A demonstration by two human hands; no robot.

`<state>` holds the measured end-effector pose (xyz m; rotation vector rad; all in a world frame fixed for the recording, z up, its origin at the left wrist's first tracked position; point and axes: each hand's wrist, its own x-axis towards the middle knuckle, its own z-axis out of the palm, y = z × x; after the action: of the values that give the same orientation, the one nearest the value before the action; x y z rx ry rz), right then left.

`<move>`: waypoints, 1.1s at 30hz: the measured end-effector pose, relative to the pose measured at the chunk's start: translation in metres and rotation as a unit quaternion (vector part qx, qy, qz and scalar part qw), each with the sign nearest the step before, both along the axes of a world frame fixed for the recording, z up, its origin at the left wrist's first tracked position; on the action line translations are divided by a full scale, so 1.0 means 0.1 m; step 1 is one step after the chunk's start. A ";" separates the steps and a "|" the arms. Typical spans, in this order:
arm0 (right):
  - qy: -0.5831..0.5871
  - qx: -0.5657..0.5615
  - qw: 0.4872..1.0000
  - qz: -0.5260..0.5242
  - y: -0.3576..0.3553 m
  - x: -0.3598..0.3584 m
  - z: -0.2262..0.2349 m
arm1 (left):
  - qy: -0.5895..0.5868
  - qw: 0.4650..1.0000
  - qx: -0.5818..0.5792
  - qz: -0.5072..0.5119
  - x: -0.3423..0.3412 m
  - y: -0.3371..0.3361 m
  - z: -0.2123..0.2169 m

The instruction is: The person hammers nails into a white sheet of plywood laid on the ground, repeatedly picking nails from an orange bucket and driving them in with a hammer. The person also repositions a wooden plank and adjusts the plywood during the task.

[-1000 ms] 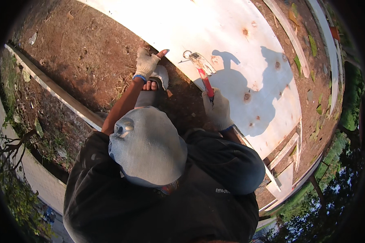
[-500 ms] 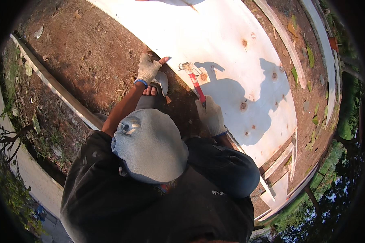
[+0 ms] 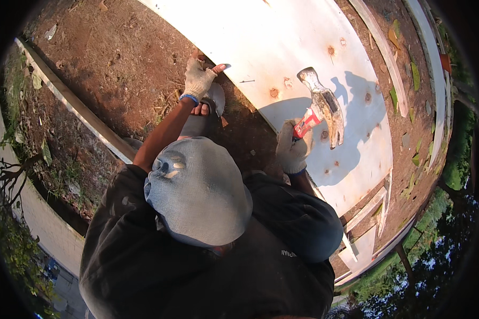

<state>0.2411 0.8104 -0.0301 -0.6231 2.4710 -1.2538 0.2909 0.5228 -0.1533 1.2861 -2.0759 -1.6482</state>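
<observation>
So the right hand (image 3: 291, 149) has its fingers wrapped round the red handle of a hammer (image 3: 318, 101), which is up over the pale board (image 3: 261, 53), not touching the nail (image 3: 247, 81). Handle runs away from the person and off to the right; the head's long axis lies crosswise to it, striking face up and left, claw down and right. The left hand (image 3: 198, 81) is at the board's edge, thumb stuck out wide, other fingers partly hidden, so can't tell if they're gripping. Progress? Nail's still visible, so probably not finished, but it's too small to tell standing from lying.
</observation>
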 end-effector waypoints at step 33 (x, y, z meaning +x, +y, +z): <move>-0.051 0.004 0.999 -0.016 -0.10 0.25 -0.07 | 0.012 0.999 0.028 0.023 0.09 0.00 -0.05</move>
<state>0.2664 0.7999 -0.0371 -0.5069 2.4089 -1.2541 0.2996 0.5227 -0.1583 1.3141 -1.9854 -1.7048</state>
